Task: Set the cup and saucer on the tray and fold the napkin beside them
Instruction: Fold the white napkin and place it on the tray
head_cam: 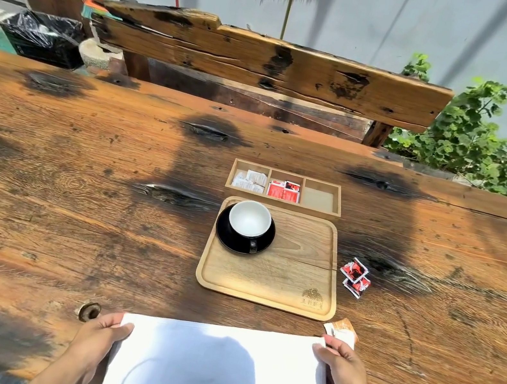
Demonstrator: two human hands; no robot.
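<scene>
Napkin point(213, 374) folding is the step in hand: the white cloth lies spread flat on the worktop point(72, 210) at the near edge, well short of the tray point(265, 292), with its far edge running straight between the two hands. The left hand point(105, 335) pinches the far left corner, thumb on top and fingers curled at the cloth's edge; the right hand point(340, 366) grips the far right corner in the same way. The cup point(250, 218) already sits on its black saucer point(238, 240) in the tray's far left corner, so that part of the task looks done, and the tray's right and near parts are bare wood. To fold well, I would keep both corners level and bring them together toward the near edge, so the crease runs square rather than skewed, then press along the fold with flat fingers before making a second fold. The torn paper scrap point(343, 333) lies just beside the right corner and could get caught under the cloth, so lifting clear of it seems wise. The red sachets point(355, 276) lie to the right of the tray, and the wooden organiser point(285, 188) sits touching or just behind its far rim; neither should hinder placing the folded napkin on the tray beside the cup.
</scene>
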